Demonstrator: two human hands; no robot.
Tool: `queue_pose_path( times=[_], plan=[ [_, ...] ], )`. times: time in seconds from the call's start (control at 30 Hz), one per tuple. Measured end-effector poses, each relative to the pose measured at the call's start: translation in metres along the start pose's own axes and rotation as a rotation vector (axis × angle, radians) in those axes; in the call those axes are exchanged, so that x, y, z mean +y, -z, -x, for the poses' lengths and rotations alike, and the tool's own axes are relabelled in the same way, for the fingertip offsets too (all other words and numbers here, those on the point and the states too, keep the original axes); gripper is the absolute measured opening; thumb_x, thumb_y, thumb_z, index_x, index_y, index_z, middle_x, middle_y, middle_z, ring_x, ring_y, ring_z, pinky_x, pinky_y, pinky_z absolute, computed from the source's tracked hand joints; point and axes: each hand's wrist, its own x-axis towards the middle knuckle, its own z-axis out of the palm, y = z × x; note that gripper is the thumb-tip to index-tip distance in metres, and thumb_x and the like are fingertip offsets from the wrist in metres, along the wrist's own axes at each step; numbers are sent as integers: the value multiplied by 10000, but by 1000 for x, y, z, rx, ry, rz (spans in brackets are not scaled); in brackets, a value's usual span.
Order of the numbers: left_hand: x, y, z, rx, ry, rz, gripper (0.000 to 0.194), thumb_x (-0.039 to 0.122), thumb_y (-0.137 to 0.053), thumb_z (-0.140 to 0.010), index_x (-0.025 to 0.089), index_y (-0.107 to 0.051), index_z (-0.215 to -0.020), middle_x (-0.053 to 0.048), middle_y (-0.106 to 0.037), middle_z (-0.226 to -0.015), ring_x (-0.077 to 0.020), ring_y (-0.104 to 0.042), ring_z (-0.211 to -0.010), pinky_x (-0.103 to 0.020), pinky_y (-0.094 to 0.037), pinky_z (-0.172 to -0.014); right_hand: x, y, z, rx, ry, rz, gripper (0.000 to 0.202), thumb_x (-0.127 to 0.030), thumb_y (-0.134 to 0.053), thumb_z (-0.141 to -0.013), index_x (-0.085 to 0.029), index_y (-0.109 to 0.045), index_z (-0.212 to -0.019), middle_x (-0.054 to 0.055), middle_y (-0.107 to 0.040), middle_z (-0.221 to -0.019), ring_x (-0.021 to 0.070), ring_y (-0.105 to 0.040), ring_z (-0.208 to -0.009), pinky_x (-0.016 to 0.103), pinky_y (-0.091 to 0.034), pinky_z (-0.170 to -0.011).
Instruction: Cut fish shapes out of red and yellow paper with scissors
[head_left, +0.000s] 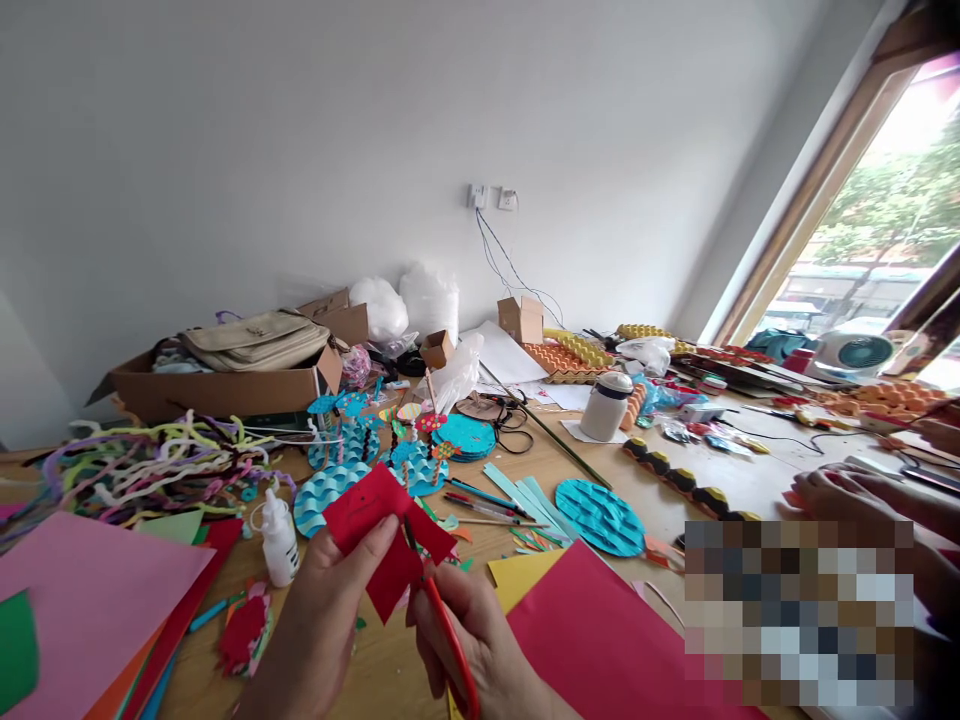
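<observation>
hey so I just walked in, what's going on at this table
Someone is cutting red paper with scissors. The left hand holds the paper, which has dark lines drawn on it, and the right hand has the scissors, their blades at the paper, which is partly cut. A glue bottle stands nearby, with pipe cleaners heaped behind it and a blue disc lying to the right. Another person's hands are at the far right.

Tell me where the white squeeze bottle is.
In the head view, the white squeeze bottle stands on the table left of centre, between the large pink sheet and the left hand.
</observation>
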Motion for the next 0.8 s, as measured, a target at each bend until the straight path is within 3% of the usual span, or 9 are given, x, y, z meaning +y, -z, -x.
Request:
queue_pose_path(
  times=[0.27,0.5,0.67,0.8],
  plan=[
    [0,3,-4,-52,10,-16,218,266,-817,-540,223,-726,-734,63,-761,-626,-105,-676,-548,-146,-532,-572,-4,0,1,-2,-10,-5,524,-680,-498,-750,-183,-412,-608,-94,-338,-425,29,-312,-322,122,-262,-301],
    [2,4,-3,-23,-19,-83,189,246,-799,-557,214,-715,-723,69,-747,-596,-122,-664,-527,-163,-516,-522,-4,3,3,-21,-6,64,521,-677,-459,-778,-178,-433,-632,-86,-355,-425,37,-337,-342,128,-269,-321],
    [3,7,-5,-3,-57,-121,195,260,-785,-570,212,-702,-739,59,-736,-603,-135,-654,-527,-190,-510,-529,-10,8,3,-93,-103,72,479,-642,-462,-800,-176,-450,-688,-67,-417,-487,47,-388,-388,136,-308,-358],
    [11,16,-13,44,-84,-143,143,264,-762,-601,215,-685,-711,54,-710,-544,-148,-638,-494,-216,-510,-525,-20,17,6,-236,-201,124,421,-568,-476,-829,-167,-471,-701,-56,-429,-497,54,-404,-418,141,-267,-374]
  ],
)
